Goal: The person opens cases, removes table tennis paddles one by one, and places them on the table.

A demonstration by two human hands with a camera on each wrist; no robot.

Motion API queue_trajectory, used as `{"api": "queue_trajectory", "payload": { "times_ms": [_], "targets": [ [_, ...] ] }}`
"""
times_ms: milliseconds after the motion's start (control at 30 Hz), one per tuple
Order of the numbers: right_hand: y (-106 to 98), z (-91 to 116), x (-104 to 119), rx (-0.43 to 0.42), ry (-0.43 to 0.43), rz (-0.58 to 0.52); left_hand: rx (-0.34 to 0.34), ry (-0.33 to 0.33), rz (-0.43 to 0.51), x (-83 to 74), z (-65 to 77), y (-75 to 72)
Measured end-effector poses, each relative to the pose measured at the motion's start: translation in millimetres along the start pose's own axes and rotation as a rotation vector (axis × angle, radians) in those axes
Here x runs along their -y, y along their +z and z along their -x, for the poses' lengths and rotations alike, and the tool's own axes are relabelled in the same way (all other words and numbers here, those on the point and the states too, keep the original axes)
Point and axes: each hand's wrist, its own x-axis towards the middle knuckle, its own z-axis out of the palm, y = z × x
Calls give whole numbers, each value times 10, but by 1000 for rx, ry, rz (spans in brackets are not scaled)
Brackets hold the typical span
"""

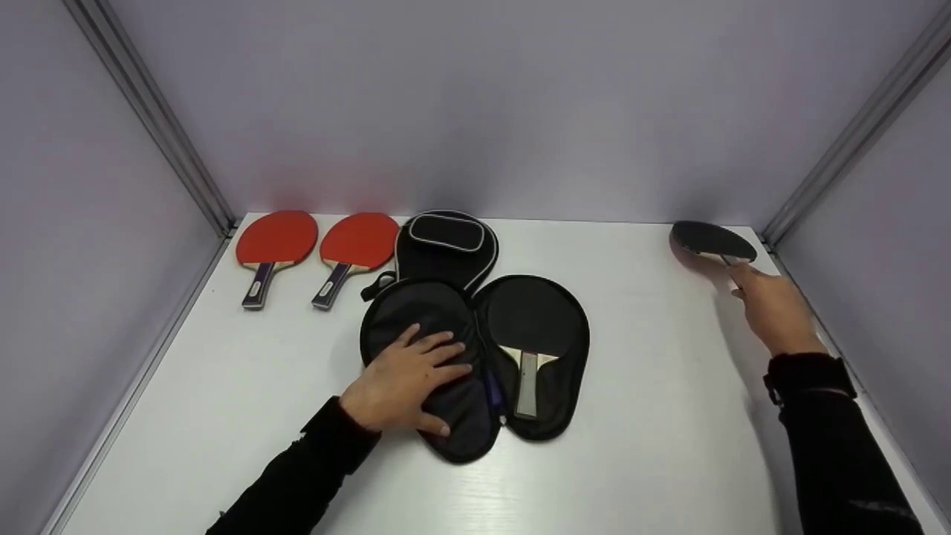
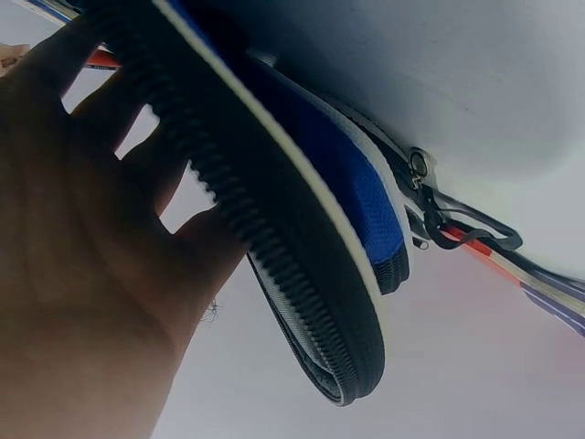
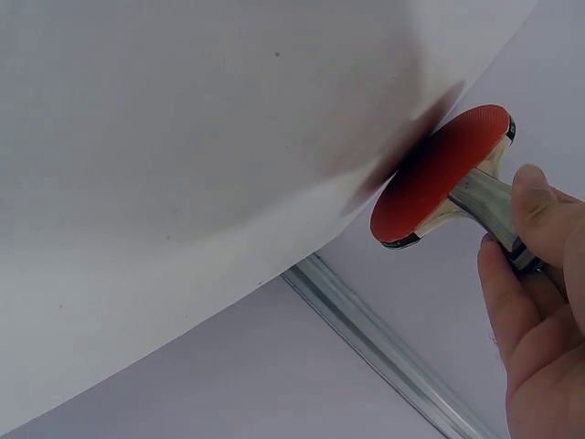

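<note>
A black zippered paddle case (image 1: 572,401) lies unfolded mid-table, a table tennis paddle (image 1: 531,319) with its black side up in the right half. My left hand (image 1: 409,379) rests with spread fingers on the left half; the left wrist view shows the zipper edge (image 2: 302,283) beside my thumb. At the far right corner, my right hand (image 1: 776,312) grips a second paddle (image 1: 713,239) by its handle. That paddle's black side faces up, and its red underside (image 3: 448,174) shows in the right wrist view, tilted close over the table.
Two red-faced paddles (image 1: 277,239) (image 1: 361,241) lie at the back left. Beside them a closed black case (image 1: 446,256) with pale piping lies partly under the unfolded one. Pale walls (image 1: 565,111) with metal corner posts (image 1: 160,126) enclose the white table (image 1: 639,461).
</note>
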Motion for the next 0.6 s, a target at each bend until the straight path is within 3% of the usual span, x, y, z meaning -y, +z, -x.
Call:
{"api": "queue_trajectory", "payload": {
  "times_ms": [167, 400, 600],
  "targets": [
    [-22, 35, -84, 89, -37, 43, -19, 7, 7, 5, 17, -4],
    [-24, 89, -190, 272, 45, 16, -27, 17, 12, -1, 30, -4],
    [-37, 84, -226, 363, 83, -8, -26, 13, 7, -8, 33, -5]
  ]
}}
